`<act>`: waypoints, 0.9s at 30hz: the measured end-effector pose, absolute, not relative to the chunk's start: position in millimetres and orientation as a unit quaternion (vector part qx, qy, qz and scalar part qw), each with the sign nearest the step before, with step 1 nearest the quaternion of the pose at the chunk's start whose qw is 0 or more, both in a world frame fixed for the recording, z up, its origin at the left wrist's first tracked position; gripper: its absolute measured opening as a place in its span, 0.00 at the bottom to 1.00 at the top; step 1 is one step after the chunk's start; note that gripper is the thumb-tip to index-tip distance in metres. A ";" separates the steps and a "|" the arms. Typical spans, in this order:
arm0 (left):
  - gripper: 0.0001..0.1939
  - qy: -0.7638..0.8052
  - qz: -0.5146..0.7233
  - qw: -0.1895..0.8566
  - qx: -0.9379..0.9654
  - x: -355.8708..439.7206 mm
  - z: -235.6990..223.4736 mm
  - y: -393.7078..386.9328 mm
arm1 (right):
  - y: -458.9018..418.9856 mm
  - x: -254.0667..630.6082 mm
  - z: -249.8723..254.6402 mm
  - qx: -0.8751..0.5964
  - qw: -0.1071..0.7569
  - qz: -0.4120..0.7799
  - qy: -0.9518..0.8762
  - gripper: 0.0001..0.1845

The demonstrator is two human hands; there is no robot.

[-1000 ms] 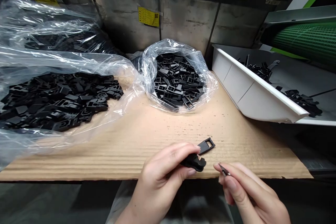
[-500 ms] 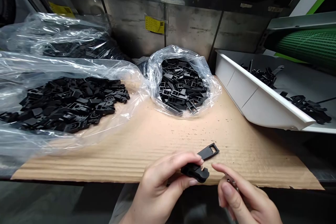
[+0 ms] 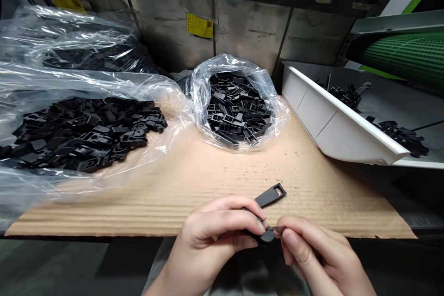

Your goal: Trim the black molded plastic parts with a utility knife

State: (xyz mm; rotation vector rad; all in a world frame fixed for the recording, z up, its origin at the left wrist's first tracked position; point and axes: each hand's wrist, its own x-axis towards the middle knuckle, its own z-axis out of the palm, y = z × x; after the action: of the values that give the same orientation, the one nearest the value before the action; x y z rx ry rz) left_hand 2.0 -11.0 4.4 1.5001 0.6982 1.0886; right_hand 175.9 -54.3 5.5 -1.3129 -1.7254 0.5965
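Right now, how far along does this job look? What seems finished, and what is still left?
Early, it seems. Done: the white plastic tray holds only small heaps of black parts, perhaps finished. In hand: the left hand holds a black zipper pull tab with its slider, and the right hand presses a small metal piece against it. Left: clear plastic bags of black parts look full.

So the work surface here is basically a flattened corrugated cardboard sheet, peppered with little dark specks. Sitting right on it, there's a big clear plastic bag holding a heap of black plastic parts on the left, plus a scrunched-open second bag of the same parts mid-board. A white tray runs along the right edge, though can't tell if it actually rests on the cardboard.
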 end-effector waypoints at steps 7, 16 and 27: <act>0.18 0.291 0.443 0.579 0.620 -0.1 4.8 -8.5 | -53.5 177.9 11.3 -0.522 0.412 0.217 -0.715 0.08; 0.15 0.286 0.437 0.597 0.609 -0.3 6.8 -5.5 | -30.3 200.2 31.9 -0.377 0.166 0.596 -0.690 0.17; 0.15 0.318 0.439 0.502 0.673 -6.9 8.6 -10.8 | -55.0 198.7 16.0 -0.498 0.357 0.643 -0.459 0.19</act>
State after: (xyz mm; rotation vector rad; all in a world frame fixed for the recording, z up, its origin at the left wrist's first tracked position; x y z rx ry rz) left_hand -6.9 -10.8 8.6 1.6269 0.7692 1.0601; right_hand 198.7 -55.0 16.0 -1.2858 -1.1849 1.6603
